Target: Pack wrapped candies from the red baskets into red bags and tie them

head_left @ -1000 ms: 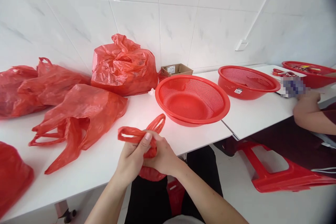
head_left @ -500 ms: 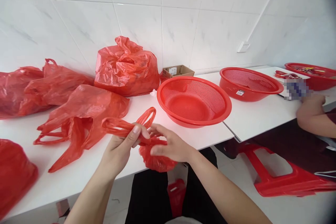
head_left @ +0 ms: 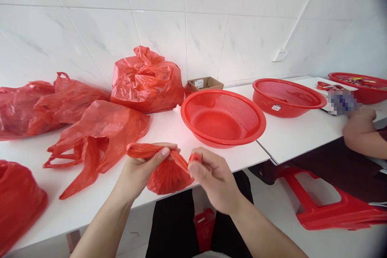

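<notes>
Hanging from the two hands over the front edge of the table (head_left: 238,157), the small red bag (head_left: 169,176) bulges below its drawn-in neck; whether it touches the tabletop, I cannot tell. The left hand (head_left: 139,172) has its thumb pressed down on one bag handle, its fingers reaching out together beneath. The right hand (head_left: 216,181), apart from it, clamps the other handle between thumb and curled fingers, pulling it taut to the right.

Just beyond the right hand sits the near basket (head_left: 223,121), its holed wall and round floor showing. Right of it, the labelled basket (head_left: 287,98) has something red low inside, too small to tell. The far basket (head_left: 359,86) holds red and yellow pieces.

The cardboard box (head_left: 206,84) is partly hidden behind the near basket. The large bag (head_left: 146,82) stands against the wall, and the loose bag (head_left: 102,129) spreads left of the left hand, handles toward the front. Another person's forearm (head_left: 363,131) lies at the right, above the red stool (head_left: 326,205).
</notes>
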{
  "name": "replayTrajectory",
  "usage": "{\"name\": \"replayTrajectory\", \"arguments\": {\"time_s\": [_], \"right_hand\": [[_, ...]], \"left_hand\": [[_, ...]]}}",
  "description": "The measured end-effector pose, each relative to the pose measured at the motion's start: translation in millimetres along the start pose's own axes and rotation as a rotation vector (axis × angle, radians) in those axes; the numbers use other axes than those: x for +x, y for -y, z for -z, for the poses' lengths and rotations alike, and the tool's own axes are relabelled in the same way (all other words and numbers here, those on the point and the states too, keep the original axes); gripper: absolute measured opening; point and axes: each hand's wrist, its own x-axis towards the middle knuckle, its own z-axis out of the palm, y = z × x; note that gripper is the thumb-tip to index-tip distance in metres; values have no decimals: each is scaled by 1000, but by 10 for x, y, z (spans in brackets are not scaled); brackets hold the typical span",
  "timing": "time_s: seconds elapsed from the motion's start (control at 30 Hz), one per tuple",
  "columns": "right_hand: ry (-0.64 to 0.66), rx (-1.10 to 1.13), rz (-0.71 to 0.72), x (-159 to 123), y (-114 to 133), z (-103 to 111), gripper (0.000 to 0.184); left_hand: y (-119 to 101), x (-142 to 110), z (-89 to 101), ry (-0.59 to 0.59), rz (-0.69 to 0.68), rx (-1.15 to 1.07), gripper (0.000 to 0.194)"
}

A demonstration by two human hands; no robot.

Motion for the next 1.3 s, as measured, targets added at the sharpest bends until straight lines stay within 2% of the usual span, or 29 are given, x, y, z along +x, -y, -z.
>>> {"name": "replayTrajectory", "arguments": {"time_s": [0.1, 0.2, 0.27, 0.33, 0.37, 0.43, 0.5, 0.6, 0.73, 0.8, 0.9, 1.07, 1.23, 1.3], "right_hand": [[49, -51, -105, -176, -56, 24, 43], [46, -188, -243, -168, -136, 108, 47], [-71, -371, -181, -95, -174, 150, 38], [-208, -508, -21, -8, -200, 156, 16], [-220, -527, 44, 31, -211, 146, 8], [-123, -469, 74, 89, -236, 104, 21], [-32, -362, 27, 110, -264, 46, 20], [-81, -258, -9, 83, -298, -43, 9], [-115, -175, -3, 40, -311, -90, 14], [-93, -24, -70, 54, -310, -64, 19], [-27, 128, -161, 102, -302, 4, 20], [39, 116, -213, 145, -266, 70, 15], [109, 56, -264, 120, -200, 76, 13], [116, -42, -252, 86, -181, 67, 8]], "left_hand": [[-59, -31, 63, 39, -30, 95, 15], [-101, -60, 67, 59, -43, 142, 11], [-117, -75, 38, 87, -72, 163, 12], [-129, -83, 6, 140, -88, 179, 10], [-134, -84, -8, 174, -87, 192, 10], [-139, -78, -25, 225, -98, 227, 13], [-125, -69, -33, 222, -147, 275, 16], [-55, -65, -51, 87, -274, 420, 17], [40, -85, -120, -107, -469, 591, 30], [29, -97, -156, -138, -561, 606, 28], [-53, -110, -164, -118, -655, 647, 18], [-139, -146, -34, -23, -654, 734, 22], [-95, -175, 71, 43, -569, 682, 22], [-107, -179, 87, 22, -540, 645, 18]]}}
